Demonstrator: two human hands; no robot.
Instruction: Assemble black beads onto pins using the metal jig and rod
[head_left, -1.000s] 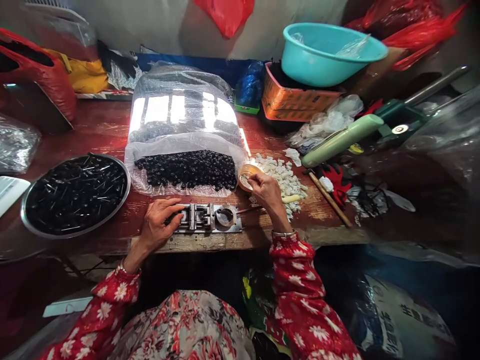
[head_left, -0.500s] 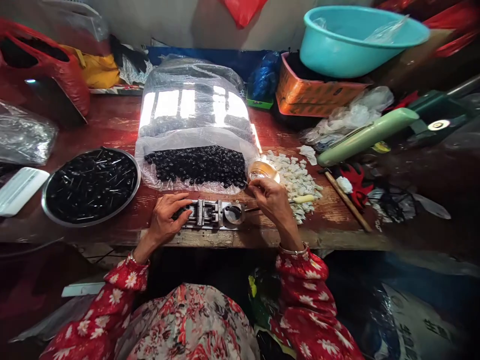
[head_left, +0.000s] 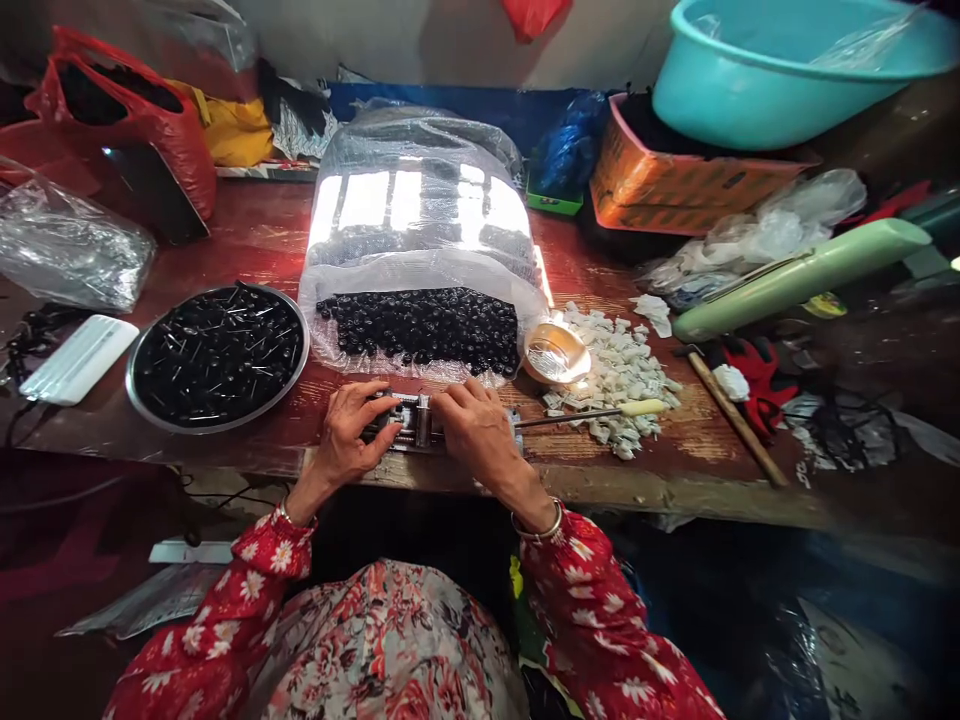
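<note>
A small metal vise-like fixture (head_left: 409, 420) lies at the table's front edge, partly covered by my hands. My left hand (head_left: 351, 432) grips its left end, with thumb and fingers bent around it. Over the right part of the fixture is my right hand (head_left: 480, 432), its fingertips pinched together at the metal bars. Whatever those fingers hold is too small or hidden. A thin rod tool with a pale yellow handle (head_left: 643, 408) lies to the right of my right hand, its tip near the fixture. Behind the hands, small black pieces (head_left: 427, 328) spill from a clear plastic bag (head_left: 420, 225).
A round metal tray (head_left: 304, 350) of black pieces with pins stands at left. To the right are a gold-coloured bowl (head_left: 556, 353), a pile of whitish pieces (head_left: 626, 365), a hammer (head_left: 739, 420) and a green tube (head_left: 802, 280). A turquoise basin (head_left: 780, 100) rests on an orange basket (head_left: 697, 190).
My right hand has moved left from beside the bowl onto the fixture. My left hand stays at the fixture's left end. The view has shifted, so things appear farther right.
</note>
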